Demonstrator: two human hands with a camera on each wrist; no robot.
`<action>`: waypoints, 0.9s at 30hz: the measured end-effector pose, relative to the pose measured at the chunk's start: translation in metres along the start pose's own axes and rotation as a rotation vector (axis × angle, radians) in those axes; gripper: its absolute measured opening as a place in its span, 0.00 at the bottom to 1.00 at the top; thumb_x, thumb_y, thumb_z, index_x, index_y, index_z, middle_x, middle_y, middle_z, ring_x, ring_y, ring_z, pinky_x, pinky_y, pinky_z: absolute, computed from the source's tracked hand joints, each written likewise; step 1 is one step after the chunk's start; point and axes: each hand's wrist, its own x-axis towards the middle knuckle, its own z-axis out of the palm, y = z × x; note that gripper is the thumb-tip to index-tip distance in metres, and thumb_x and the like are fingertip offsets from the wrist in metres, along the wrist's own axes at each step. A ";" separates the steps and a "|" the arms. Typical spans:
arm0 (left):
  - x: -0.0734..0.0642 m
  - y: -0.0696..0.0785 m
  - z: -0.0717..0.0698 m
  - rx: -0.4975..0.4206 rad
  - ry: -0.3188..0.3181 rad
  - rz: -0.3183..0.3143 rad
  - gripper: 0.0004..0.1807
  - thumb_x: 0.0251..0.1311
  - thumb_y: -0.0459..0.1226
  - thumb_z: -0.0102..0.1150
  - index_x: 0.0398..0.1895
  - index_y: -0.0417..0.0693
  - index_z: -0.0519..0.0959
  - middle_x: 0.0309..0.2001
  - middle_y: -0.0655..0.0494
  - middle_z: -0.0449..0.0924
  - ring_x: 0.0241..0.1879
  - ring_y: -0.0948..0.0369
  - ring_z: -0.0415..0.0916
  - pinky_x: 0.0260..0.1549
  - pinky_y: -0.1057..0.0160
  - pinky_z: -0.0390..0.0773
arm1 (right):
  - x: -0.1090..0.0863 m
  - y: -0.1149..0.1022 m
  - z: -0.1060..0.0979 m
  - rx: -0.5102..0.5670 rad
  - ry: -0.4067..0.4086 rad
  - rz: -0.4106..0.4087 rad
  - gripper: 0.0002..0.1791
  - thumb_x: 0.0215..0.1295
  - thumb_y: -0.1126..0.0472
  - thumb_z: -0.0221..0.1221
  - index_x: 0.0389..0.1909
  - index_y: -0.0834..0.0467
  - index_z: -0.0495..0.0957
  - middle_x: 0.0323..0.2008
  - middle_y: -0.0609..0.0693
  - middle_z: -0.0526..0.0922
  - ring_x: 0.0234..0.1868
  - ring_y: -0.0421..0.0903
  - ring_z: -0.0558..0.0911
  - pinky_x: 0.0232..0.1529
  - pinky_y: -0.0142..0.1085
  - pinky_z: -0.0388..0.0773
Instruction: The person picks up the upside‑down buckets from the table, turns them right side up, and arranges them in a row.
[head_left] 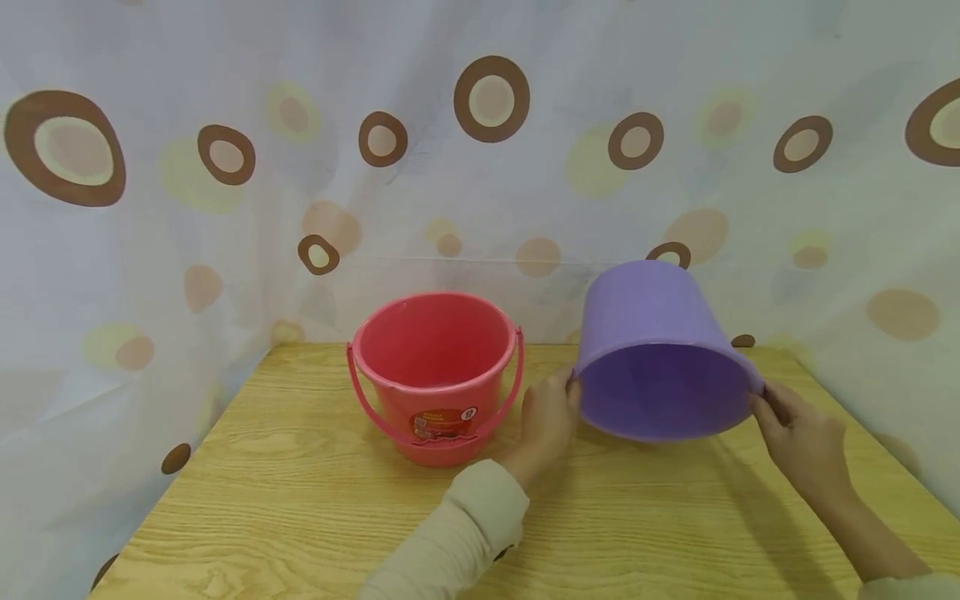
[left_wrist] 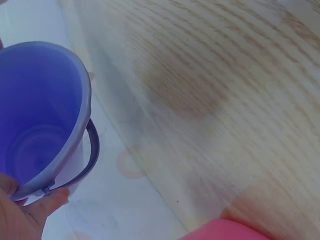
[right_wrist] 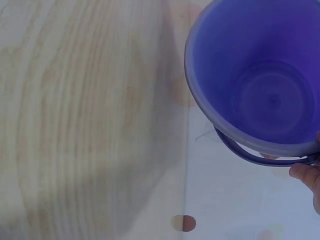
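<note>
Both hands hold a purple bucket [head_left: 648, 304] by opposite sides of its rim. It is tipped over, its mouth facing down and toward me, above the right half of the table. My left hand [head_left: 551, 417] pinches the rim at the left handle joint, and my right hand [head_left: 806, 442] pinches the right side. The bucket's smooth inside [left_wrist: 45, 90] shows nothing in it. Its thin purple handle [right_wrist: 250, 156] hangs against the outside, below the rim in the right wrist view. Left of the purple bucket, a pink bucket [head_left: 442, 417] stands upright on the table.
The light wooden table [head_left: 300, 517] ends at a pale curtain [head_left: 427, 208] with brown and yellow round patterns, behind and on both sides. The pink bucket's handle [head_left: 367, 408] hangs down over its front, across a printed label. A shadow falls on the table's right side.
</note>
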 end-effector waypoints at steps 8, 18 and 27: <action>0.006 0.011 -0.011 0.030 0.001 0.015 0.06 0.60 0.36 0.56 0.36 0.47 0.81 0.27 0.53 0.85 0.28 0.60 0.81 0.24 0.68 0.76 | 0.019 -0.004 -0.006 -0.024 0.006 0.005 0.10 0.53 0.78 0.55 0.37 0.79 0.76 0.31 0.76 0.78 0.39 0.06 0.61 0.30 0.04 0.62; 0.012 0.016 -0.022 0.077 0.004 0.025 0.05 0.55 0.34 0.60 0.35 0.47 0.79 0.27 0.52 0.84 0.29 0.57 0.82 0.23 0.67 0.76 | 0.038 -0.009 -0.011 -0.080 0.003 -0.022 0.08 0.50 0.76 0.57 0.32 0.76 0.78 0.24 0.73 0.80 0.35 0.06 0.60 0.27 0.05 0.60; 0.018 0.019 -0.027 0.082 0.029 0.033 0.21 0.55 0.36 0.61 0.54 0.55 0.78 0.32 0.52 0.86 0.29 0.58 0.82 0.18 0.71 0.72 | 0.050 -0.012 -0.016 -0.134 -0.050 0.102 0.10 0.53 0.73 0.59 0.35 0.75 0.79 0.30 0.74 0.80 0.30 0.02 0.55 0.22 0.06 0.58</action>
